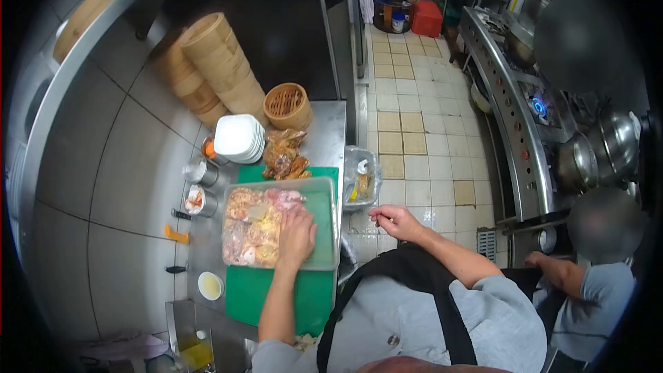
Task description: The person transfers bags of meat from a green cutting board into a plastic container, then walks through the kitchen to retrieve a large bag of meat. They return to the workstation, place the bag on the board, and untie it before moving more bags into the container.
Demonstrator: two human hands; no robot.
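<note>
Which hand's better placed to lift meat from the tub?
Left, likely: the left hand is on the raw meat in the plastic tub; the right hand is out past the counter.

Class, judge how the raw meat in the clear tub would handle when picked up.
The raw meat is probably slippery, as its surface looks wet and shiny. It may be floppy: soft-looking pieces lie slumped against one another beneath the left hand.

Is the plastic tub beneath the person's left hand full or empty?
The tub is partly full: raw meat covers its left side, while the right part is bare, green showing through.
</note>
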